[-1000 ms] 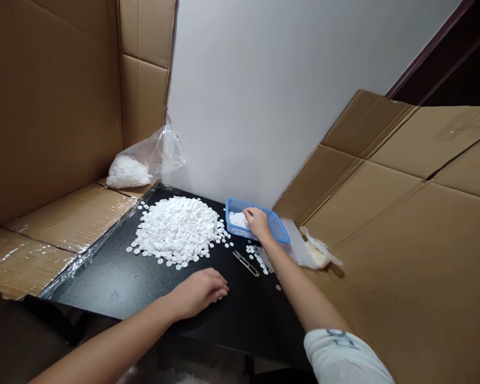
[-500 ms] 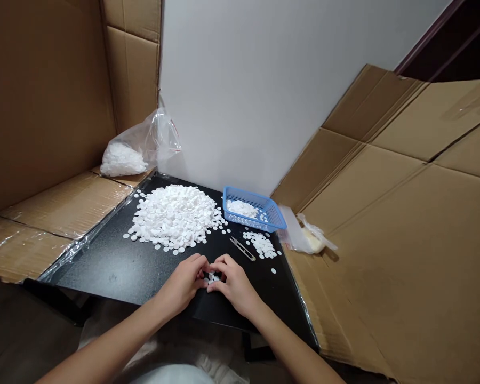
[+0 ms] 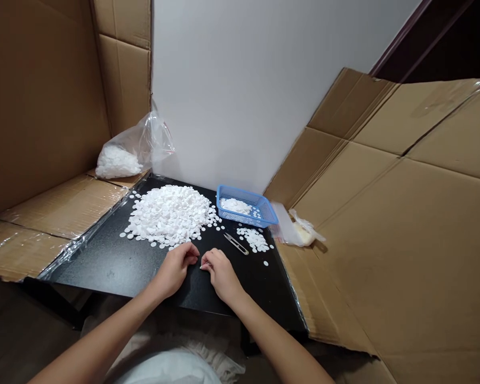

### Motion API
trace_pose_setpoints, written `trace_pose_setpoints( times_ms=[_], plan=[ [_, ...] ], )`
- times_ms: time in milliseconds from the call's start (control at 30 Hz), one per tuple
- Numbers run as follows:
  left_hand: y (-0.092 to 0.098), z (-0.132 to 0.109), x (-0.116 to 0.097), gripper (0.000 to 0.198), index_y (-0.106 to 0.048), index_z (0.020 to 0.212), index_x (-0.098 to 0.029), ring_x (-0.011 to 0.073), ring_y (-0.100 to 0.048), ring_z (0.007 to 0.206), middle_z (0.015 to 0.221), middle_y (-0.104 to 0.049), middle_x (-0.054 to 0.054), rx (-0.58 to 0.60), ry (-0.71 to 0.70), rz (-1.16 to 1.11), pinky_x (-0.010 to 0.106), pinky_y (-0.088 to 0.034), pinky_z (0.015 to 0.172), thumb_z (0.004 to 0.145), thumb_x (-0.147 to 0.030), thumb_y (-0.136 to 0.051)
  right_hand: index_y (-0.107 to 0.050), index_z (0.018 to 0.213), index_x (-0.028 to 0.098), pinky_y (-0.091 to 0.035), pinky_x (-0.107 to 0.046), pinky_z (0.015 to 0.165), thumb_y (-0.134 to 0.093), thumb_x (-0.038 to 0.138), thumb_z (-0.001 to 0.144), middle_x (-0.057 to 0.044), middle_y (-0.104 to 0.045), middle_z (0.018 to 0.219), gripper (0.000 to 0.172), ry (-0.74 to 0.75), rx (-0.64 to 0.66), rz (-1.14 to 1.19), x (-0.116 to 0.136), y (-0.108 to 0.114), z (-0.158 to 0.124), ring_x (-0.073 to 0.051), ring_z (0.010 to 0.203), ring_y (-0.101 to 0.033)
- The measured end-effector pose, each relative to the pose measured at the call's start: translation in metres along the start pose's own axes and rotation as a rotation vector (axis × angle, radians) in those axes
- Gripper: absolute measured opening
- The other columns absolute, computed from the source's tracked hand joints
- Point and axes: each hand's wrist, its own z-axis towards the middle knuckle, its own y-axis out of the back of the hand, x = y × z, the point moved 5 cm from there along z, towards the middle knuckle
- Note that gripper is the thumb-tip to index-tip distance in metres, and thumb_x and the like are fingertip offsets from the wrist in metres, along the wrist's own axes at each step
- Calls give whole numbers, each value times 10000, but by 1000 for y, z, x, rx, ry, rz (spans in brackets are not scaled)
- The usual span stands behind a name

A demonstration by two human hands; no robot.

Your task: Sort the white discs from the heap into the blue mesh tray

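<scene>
My right hand [image 3: 221, 273] is closed near the front of the black table [image 3: 136, 266], with small white round discs [image 3: 203, 266] showing at its fingertips. A short gap to its left, my left hand [image 3: 175, 268] is curled with its fingers together. Whatever it may hold is hidden. Just beyond my left hand spreads a large heap of white discs [image 3: 170, 213]. Thread snips [image 3: 237, 244] lie on the table past my right hand. A smaller cluster of white discs [image 3: 256, 240] lies to the right of the snips.
A blue mesh basket [image 3: 264, 216] with white discs in it stands at the back right. Beside it is a clear plastic bag [image 3: 290, 226]. A larger clear bag [image 3: 122, 160] of white pieces sits at the back left. Cardboard walls [image 3: 384, 213] flank the table.
My hands have drawn apart and a little forward. The few discs that lay between them are gone from the table, and some show in my right fingers. The view has shifted slightly.
</scene>
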Motion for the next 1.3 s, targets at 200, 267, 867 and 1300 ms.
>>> trace_pose_setpoints(
  times_ms=[200,267,867,1300],
  plan=[
    [-13,-28,-6,342,-646,1238,-184,311,-527,1329,1399,-612,135,73,-152,208,491,-414,1107,910,-271,-605,-476,675,233,-418,-331,726,-472,2,790,-22,-531,750,258,-37,-46,77,-3,1,-1,-220,771,-482],
    [-18,-38,-5,505,-581,1351,-149,342,-437,1405,1491,-507,172,96,-184,258,534,-336,1166,909,-387,-640,-473,678,233,-416,-321,707,-472,37,791,-16,-526,745,226,-66,-66,145,-5,4,-1,-210,749,-487],
    [14,-26,-26,393,-621,1343,-272,278,-483,1381,1472,-547,58,394,-67,-18,460,-374,1156,969,-356,-536,-634,856,166,-443,-231,545,-862,438,600,-56,-708,785,438,-525,64,885,-37,28,3,-114,607,-599],
    [-10,7,-34,243,-573,801,-194,148,-631,658,708,-696,-14,253,-11,-122,221,-450,590,955,-366,-496,-484,820,229,-513,-274,568,-702,362,798,60,-631,635,255,-336,52,677,12,29,-8,-158,574,-663]
  ],
)
